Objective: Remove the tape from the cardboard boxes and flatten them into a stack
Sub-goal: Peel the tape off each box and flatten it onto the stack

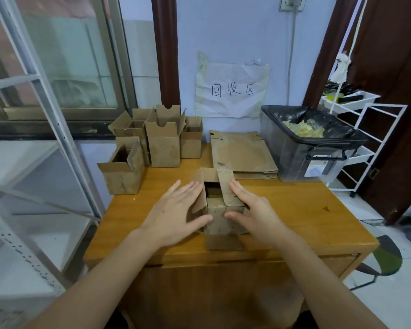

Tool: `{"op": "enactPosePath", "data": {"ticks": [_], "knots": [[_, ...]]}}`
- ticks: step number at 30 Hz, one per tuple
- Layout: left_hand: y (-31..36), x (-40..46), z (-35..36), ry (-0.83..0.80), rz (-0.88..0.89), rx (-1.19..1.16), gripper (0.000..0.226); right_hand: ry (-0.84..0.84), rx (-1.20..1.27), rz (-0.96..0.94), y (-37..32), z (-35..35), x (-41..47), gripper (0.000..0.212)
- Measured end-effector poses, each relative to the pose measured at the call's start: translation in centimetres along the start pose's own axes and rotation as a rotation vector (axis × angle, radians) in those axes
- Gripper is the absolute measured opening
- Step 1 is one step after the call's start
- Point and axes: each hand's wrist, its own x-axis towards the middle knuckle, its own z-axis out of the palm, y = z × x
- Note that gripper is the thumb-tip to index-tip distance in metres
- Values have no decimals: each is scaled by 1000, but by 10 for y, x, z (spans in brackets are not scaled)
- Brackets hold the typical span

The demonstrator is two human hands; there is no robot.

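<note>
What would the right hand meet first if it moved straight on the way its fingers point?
Probably nothing new: the right hand already rests on the open box, fingers lying along its right flap and pointing up-left. Straight on lies the far flap; beyond that, depth is unclear.

Your two bare forearms reach forward and converge. Your left hand (pixel 176 216) lies palm-down with straight, slightly spread fingers, thumb pointing inward. Your right hand (pixel 254 211) mirrors it, fingers straight and angled inward, thumb extended toward the left thumb, the two apart.
</note>
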Motion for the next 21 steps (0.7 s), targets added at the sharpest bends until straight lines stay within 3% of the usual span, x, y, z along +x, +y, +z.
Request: {"op": "enactPosePath", "data": {"ticks": [5, 11, 16, 21], "knots": [[13, 21, 17, -42, -119, -244, 113, -4, -1, -49, -2, 1, -2, 84], [16, 20, 35, 41, -129, -418, 105, -94, -576, -279, -21, -6, -3, 72], [15, 18, 41, 86, -111, -472, 105, -138, -672, -406, -33, -13, 7, 66], [16, 18, 42, 73, -131, -480, 105, -34, -720, -386, -26, -34, 6, 66]]}}
